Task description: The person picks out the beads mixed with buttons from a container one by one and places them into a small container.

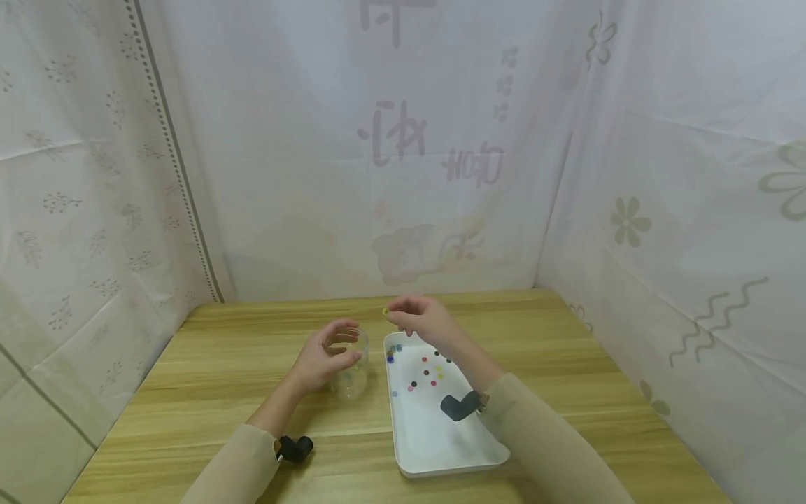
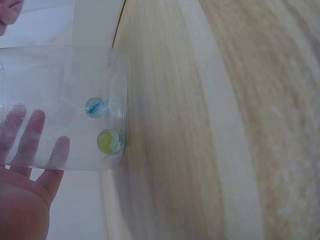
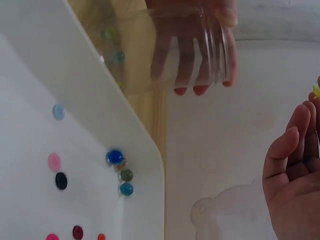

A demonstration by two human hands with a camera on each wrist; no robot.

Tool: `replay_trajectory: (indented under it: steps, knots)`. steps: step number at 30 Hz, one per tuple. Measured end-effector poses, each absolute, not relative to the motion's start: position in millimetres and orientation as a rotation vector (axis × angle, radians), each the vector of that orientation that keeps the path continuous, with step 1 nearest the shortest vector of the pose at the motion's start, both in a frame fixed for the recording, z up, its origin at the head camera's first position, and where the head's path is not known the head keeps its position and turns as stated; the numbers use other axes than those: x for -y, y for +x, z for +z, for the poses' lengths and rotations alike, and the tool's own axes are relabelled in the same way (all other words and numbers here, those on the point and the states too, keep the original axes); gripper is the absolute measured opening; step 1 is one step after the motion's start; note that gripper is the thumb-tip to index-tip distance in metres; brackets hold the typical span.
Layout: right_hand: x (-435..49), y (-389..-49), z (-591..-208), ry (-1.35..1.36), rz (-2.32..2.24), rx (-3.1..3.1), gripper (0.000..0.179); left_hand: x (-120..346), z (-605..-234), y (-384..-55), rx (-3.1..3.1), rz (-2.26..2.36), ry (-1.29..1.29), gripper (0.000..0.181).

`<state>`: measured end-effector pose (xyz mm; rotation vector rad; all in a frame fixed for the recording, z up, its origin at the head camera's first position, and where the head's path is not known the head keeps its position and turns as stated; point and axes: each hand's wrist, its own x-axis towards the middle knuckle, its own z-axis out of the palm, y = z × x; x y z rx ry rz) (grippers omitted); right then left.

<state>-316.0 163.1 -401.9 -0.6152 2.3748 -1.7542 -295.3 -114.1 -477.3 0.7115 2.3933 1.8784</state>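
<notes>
My left hand (image 1: 320,358) grips a clear plastic cup (image 1: 350,383) that stands upright on the table, left of a white tray (image 1: 395,434). Inside the cup, the left wrist view shows a blue-streaked glass marble (image 2: 95,107) and a yellow-green marble (image 2: 108,142) near the bottom. Above the tray's far left corner, my right hand (image 1: 429,323) pinches a yellow marble (image 1: 386,311) between thumb and fingertips, to the right of the cup's mouth. In the right wrist view this marble (image 3: 316,91) is partly cut off by the frame edge.
Along the tray's left wall lie several marbles, among them a dark blue marble (image 3: 114,157) and a teal marble (image 3: 126,189). Flat button-like discs, including a black disc (image 3: 61,181) and a pink disc (image 3: 54,162), are scattered over the tray. A patterned curtain (image 1: 390,210) hangs behind the wooden table (image 1: 214,392).
</notes>
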Motion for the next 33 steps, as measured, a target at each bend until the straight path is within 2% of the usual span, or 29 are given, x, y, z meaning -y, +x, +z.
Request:
replay_trajectory:
  steps: [15,33]
  knots:
    - [-126,-319,-382,-0.699,-1.771,-2.297,0.027,115,-477,-295,-2.398,1.867,0.691,0.056]
    - [-110,-320,-386,-0.739,-1.707,-2.331,0.025,116,-480,-298,-2.380,1.874,0.716,0.061]
